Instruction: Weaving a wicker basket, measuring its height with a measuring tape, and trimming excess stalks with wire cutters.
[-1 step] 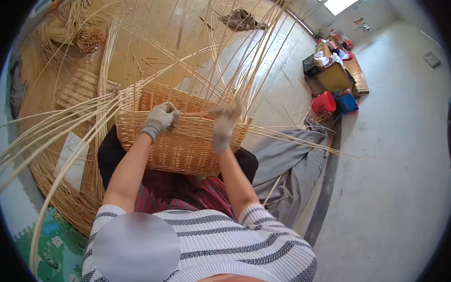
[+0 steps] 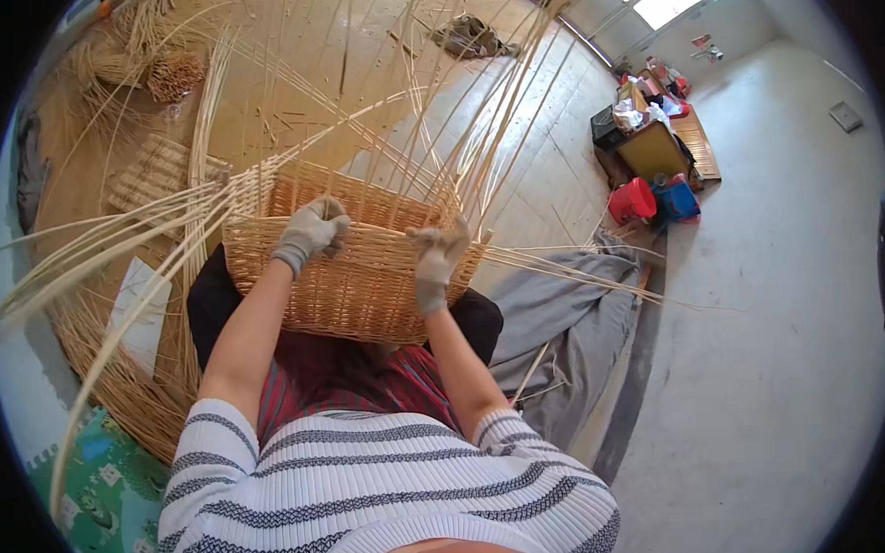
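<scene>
A woven willow basket (image 2: 336,295) rests on my lap, with long loose pale strands (image 2: 206,202) fanning out from its upper edge to the left, up and right. My left hand (image 2: 312,232), in a grey-white glove, is closed on the near rim, left of its middle. My right hand (image 2: 436,257), gloved the same way, has its fingers bent at that rim toward the right end; whether a single strand is between them is too small to make out. The basket's inside shows behind the rim as an orange-tan weave.
Willow bundles (image 2: 172,76) and a small woven piece (image 2: 152,179) lie at left by a white board (image 2: 140,316). Grey cloth (image 2: 571,330) lies at my right. Beyond stand a cluttered cabinet (image 2: 653,152), a red bucket (image 2: 633,200) and a blue bucket (image 2: 677,198). Green mat (image 2: 98,474) lies lower left.
My right hand has dropped a little and moved slightly left along the rim. My left hand stays on the rim, and the basket has shifted very slightly left in view.
</scene>
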The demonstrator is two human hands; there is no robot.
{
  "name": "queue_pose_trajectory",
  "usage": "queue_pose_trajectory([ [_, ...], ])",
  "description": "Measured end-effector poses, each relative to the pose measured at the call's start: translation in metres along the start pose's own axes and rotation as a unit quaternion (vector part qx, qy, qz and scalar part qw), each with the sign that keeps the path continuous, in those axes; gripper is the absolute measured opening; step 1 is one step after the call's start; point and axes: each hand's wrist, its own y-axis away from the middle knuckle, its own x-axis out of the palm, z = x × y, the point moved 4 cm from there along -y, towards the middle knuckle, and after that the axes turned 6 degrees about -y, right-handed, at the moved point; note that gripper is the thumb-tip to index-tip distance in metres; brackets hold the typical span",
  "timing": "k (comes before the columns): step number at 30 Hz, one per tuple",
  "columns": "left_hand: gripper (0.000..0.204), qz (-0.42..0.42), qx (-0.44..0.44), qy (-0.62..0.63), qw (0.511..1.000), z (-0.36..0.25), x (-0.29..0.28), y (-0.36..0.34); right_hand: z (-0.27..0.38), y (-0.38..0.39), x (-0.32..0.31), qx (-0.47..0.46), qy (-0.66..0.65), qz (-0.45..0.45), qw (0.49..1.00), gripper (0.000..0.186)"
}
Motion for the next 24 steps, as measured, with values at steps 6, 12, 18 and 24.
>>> queue_pose_trajectory([
  [6,0.017,-0.124,-0.049,-0.046,0.99,-0.011,0.017,0.002,-0.004,0.054,-0.038,-0.03,0.097,0.0,0.995,0.017],
  [12,0.02,-0.31,0.299,-0.046,0.901,-0.044,0.03,0.021,0.012,0.037,-0.094,0.056,0.046,-0.176,0.982,0.016],
  [18,0.033,0.084,0.01,-0.098,0.992,-0.024,0.1,-0.008,0.025,-0.001,-0.071,-0.036,0.167,-0.103,0.98,0.041],
  [24,0.031,0.03,-0.046,-0.05,0.997,-0.009,0.102,-0.019,0.075,-0.045,0.005,-0.176,0.212,0.106,0.955,0.065],
])
